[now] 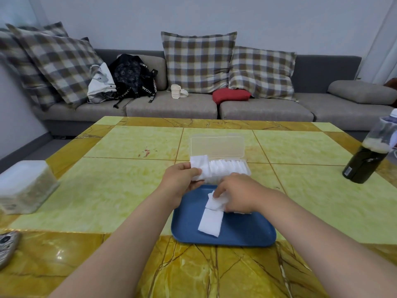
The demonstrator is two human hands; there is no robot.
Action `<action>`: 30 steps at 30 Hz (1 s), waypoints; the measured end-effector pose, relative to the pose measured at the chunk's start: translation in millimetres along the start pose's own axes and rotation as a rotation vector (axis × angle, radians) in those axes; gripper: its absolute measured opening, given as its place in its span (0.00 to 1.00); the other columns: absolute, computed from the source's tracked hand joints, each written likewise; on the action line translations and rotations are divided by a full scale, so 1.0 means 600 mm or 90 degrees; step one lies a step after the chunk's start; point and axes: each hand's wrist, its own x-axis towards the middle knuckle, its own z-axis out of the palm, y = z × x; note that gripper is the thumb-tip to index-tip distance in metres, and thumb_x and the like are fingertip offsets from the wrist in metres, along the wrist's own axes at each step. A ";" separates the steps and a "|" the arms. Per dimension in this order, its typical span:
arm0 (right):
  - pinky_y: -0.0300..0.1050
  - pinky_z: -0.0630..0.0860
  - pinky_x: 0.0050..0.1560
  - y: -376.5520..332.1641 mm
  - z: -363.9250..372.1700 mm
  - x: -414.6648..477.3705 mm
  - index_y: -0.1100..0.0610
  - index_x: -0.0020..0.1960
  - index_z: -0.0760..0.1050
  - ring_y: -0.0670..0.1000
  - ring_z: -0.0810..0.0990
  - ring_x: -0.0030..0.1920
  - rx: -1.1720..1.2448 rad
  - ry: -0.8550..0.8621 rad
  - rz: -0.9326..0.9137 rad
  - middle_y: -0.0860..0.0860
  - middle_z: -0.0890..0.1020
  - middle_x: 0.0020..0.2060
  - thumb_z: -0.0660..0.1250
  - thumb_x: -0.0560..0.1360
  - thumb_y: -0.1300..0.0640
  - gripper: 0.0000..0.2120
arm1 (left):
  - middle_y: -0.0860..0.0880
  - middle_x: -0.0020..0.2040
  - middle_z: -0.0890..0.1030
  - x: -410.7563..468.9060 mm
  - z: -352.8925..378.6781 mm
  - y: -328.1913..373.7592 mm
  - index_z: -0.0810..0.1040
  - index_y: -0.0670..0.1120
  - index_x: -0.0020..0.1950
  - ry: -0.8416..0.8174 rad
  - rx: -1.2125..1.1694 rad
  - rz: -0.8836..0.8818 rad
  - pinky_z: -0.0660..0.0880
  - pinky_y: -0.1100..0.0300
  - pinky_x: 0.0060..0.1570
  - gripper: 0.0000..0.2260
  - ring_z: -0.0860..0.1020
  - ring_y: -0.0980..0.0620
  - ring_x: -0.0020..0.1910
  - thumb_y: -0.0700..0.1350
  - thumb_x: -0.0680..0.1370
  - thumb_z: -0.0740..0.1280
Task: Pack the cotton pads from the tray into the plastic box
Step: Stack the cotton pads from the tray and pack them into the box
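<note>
A clear plastic box (217, 147) stands with its lid raised at the table's middle, a row of white cotton pads (227, 166) packed upright inside. My left hand (180, 179) grips a small stack of pads (199, 166) at the box's left end. Just in front lies a blue tray (242, 231). My right hand (236, 192) is down on the tray's far part, fingers pinching a loose pad (214, 203). One more flat pad (210, 222) lies on the tray nearer to me.
A dark bottle (369, 155) stands at the table's right edge. A translucent container (23, 186) sits at the left edge, and a patterned object (7, 248) lies near the front left corner. Behind the table runs a grey sofa (171, 104) with cushions and bags.
</note>
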 end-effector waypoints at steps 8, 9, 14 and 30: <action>0.45 0.67 0.38 0.006 -0.012 -0.003 0.51 0.35 0.77 0.49 0.71 0.34 0.180 0.059 0.016 0.48 0.74 0.33 0.64 0.80 0.51 0.15 | 0.44 0.46 0.82 0.008 -0.002 -0.003 0.79 0.40 0.47 0.046 -0.026 0.003 0.83 0.58 0.46 0.05 0.83 0.50 0.40 0.41 0.80 0.68; 0.46 0.64 0.36 0.009 -0.020 -0.007 0.54 0.31 0.70 0.49 0.67 0.31 0.239 0.097 0.019 0.50 0.69 0.30 0.65 0.80 0.52 0.19 | 0.44 0.46 0.81 0.008 -0.003 -0.002 0.79 0.40 0.47 0.057 -0.027 0.009 0.84 0.58 0.46 0.06 0.82 0.50 0.40 0.41 0.81 0.68; 0.36 0.73 0.32 0.010 -0.070 -0.035 0.60 0.47 0.84 0.47 0.77 0.31 0.579 0.217 -0.011 0.50 0.83 0.32 0.71 0.77 0.61 0.04 | 0.39 0.51 0.86 0.002 0.001 -0.003 0.82 0.35 0.52 0.024 -0.014 0.011 0.84 0.54 0.49 0.08 0.86 0.43 0.49 0.40 0.79 0.70; 0.41 0.74 0.37 0.015 -0.056 -0.014 0.46 0.43 0.81 0.43 0.76 0.34 0.431 0.369 0.051 0.46 0.80 0.34 0.76 0.72 0.50 0.04 | 0.41 0.52 0.86 -0.024 0.035 0.002 0.82 0.39 0.58 -0.174 -0.017 -0.008 0.84 0.56 0.47 0.12 0.86 0.45 0.49 0.45 0.82 0.65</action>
